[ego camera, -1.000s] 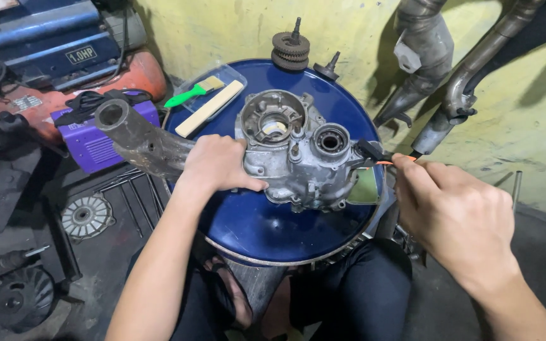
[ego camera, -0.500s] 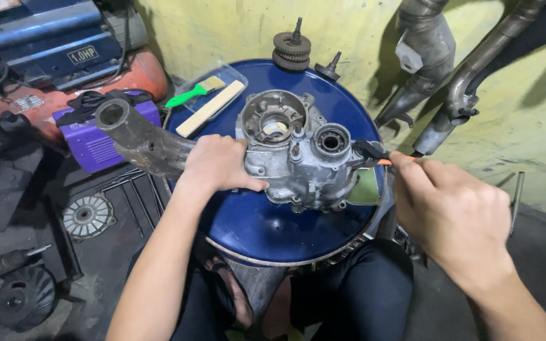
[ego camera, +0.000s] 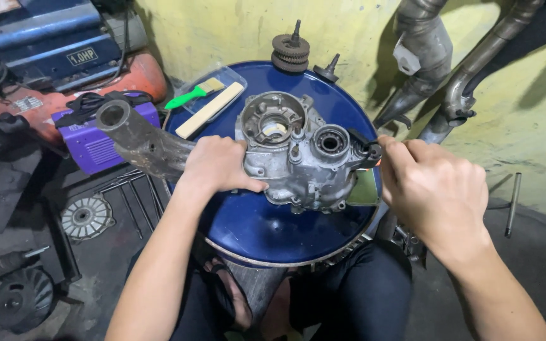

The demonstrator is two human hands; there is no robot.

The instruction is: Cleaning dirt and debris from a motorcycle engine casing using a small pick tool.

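Observation:
A grey metal engine casing (ego camera: 298, 158) lies on the round blue drum top (ego camera: 254, 227). My left hand (ego camera: 216, 165) grips the casing's left edge and holds it down. My right hand (ego camera: 434, 189) is closed around a tool with a black and orange handle (ego camera: 369, 151), whose tip touches the casing's right side near the round bearing hole (ego camera: 331, 143). Most of the tool is hidden inside my fist.
A rusty exhaust pipe (ego camera: 137, 136) rests left of the drum. At the drum's back lie a green-handled brush (ego camera: 194, 93), a wooden stick (ego camera: 210, 110) and a gear stack (ego camera: 291, 52). A purple machine (ego camera: 93, 142) stands to the left; pipes (ego camera: 456, 88) lean on the yellow wall.
My right hand has shifted slightly left and closed more over the tool at the casing's right side. The left hand and casing stay put.

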